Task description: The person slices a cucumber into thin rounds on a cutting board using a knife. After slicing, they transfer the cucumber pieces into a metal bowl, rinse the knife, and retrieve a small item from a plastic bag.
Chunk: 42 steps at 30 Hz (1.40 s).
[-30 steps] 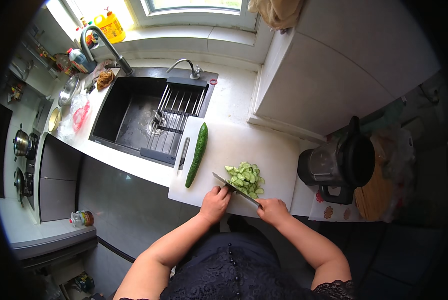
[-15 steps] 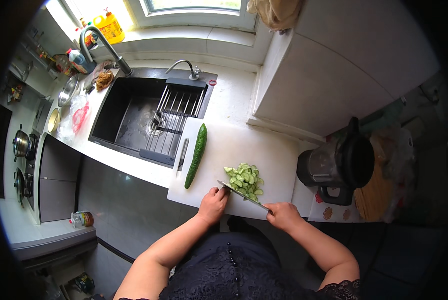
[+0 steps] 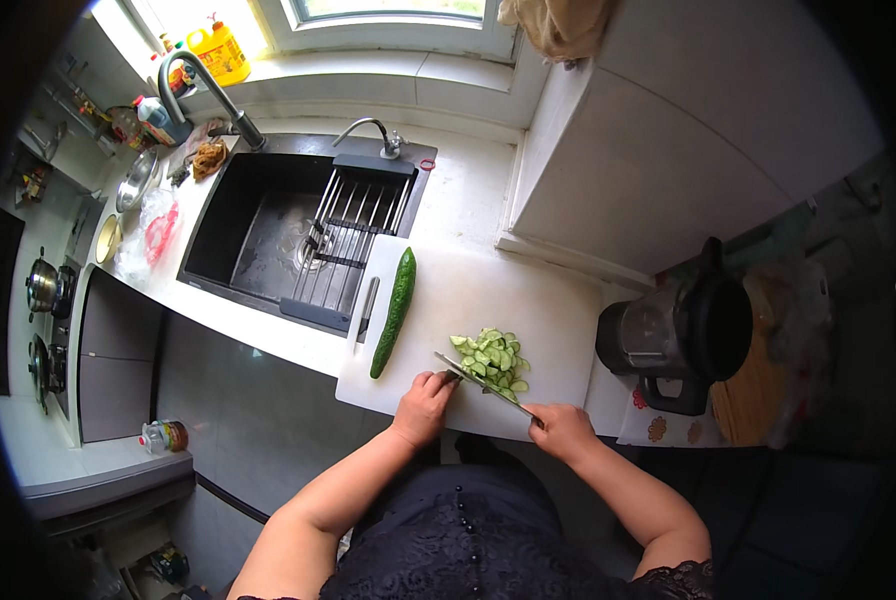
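Note:
A white cutting board [image 3: 558,300] lies at the counter's front edge. My right hand [image 3: 560,432] is closed around the handle of a kitchen knife [image 3: 494,389], whose blade slants up and left across the board. At the blade's left end my left hand [image 3: 424,408] has its fingers curled together on a short dark piece of cucumber, mostly hidden by the fingers. Pale green cucumber slices [image 3: 490,357] are heaped just beyond the blade. A whole cucumber [image 3: 394,312] lies lengthwise on the board's left part, beyond my left hand and apart from it.
A black sink [image 3: 253,225] with a metal draining rack [image 3: 356,232] adjoins the board at the left. To the right stands a blender jug [image 3: 658,340]. A plastic bag [image 3: 156,230] and a metal bowl [image 3: 138,180] sit on the far-left counter. The wall cabinet [image 3: 688,150] juts out behind the board.
My right hand and the knife have shifted slightly left and up. My left hand has drawn back a little to the left. The whole cucumber and the heap stay put.

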Each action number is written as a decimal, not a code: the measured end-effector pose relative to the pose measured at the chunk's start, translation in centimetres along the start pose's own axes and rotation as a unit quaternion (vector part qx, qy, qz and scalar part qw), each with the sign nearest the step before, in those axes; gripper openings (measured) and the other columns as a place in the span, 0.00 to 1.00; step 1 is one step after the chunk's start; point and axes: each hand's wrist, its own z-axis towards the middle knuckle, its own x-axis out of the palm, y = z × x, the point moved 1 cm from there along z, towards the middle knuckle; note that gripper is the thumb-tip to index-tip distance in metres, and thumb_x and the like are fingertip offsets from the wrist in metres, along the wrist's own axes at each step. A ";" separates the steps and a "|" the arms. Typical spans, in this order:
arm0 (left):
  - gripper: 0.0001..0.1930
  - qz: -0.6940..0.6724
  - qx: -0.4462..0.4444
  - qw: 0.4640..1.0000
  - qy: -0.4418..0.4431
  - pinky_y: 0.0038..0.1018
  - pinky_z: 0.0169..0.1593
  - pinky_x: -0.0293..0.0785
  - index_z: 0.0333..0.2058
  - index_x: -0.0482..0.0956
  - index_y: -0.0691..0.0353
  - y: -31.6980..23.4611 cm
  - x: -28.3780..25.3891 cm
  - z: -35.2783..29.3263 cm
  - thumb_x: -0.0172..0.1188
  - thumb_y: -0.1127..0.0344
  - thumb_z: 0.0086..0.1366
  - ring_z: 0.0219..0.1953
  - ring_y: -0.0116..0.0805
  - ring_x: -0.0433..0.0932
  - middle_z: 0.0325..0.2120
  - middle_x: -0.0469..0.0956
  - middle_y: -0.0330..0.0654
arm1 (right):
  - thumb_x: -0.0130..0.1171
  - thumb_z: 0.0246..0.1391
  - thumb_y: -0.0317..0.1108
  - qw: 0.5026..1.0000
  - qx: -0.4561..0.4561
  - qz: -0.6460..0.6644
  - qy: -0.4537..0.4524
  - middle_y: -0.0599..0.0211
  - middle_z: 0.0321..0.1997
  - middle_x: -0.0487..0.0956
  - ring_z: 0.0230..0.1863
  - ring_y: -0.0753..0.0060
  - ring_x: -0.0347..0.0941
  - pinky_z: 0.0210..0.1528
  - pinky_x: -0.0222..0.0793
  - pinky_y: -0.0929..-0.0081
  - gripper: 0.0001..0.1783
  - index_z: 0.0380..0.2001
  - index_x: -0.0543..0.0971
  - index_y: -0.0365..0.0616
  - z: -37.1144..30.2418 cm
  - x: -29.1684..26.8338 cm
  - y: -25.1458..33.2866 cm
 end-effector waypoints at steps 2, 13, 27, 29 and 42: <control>0.20 0.006 0.001 1.000 -0.004 0.32 0.46 0.76 0.45 0.78 0.62 0.4 0.1 -0.2 0.54 0.75 0.52 0.45 0.45 0.72 0.46 0.74 0.42 | 0.55 0.48 0.36 1.000 0.005 -0.010 0.003 0.58 0.34 0.82 0.36 0.50 0.79 0.42 0.75 0.55 0.18 0.44 0.83 0.57 -0.9 -1.3 0.6; 0.21 -0.019 -0.011 0.999 0.026 0.34 0.49 0.74 0.46 0.77 0.63 0.7 -0.2 0.1 0.54 0.77 0.51 0.47 0.47 0.72 0.45 0.74 0.44 | 0.54 0.50 0.37 0.996 0.047 -0.032 0.064 0.56 0.32 0.82 0.35 0.47 0.79 0.43 0.75 0.53 0.19 0.45 0.83 0.57 -0.3 -1.5 1.5; 0.18 0.015 -0.018 1.000 0.019 0.32 0.45 0.75 0.46 0.78 0.58 0.6 -0.3 0.2 0.57 0.73 0.55 0.44 0.44 0.72 0.46 0.75 0.40 | 0.54 0.49 0.36 1.000 0.014 0.002 -0.014 0.57 0.34 0.82 0.36 0.50 0.79 0.42 0.75 0.54 0.18 0.44 0.83 0.57 -0.3 -0.2 0.9; 0.19 0.034 -0.001 0.999 0.009 0.31 0.42 0.76 0.47 0.78 0.60 0.5 -0.3 0.2 0.55 0.73 0.54 0.42 0.43 0.72 0.45 0.75 0.39 | 0.54 0.49 0.35 1.000 0.012 -0.011 -0.007 0.57 0.34 0.82 0.36 0.50 0.79 0.42 0.75 0.54 0.18 0.44 0.83 0.57 -1.0 -1.0 1.0; 0.18 0.024 -0.006 1.000 0.019 0.32 0.43 0.76 0.46 0.78 0.59 0.7 -0.5 0.1 0.57 0.73 0.54 0.43 0.44 0.72 0.46 0.75 0.40 | 0.55 0.47 0.37 0.998 0.026 -0.010 0.050 0.58 0.29 0.81 0.33 0.48 0.78 0.39 0.75 0.55 0.17 0.42 0.82 0.57 1.6 1.2 0.8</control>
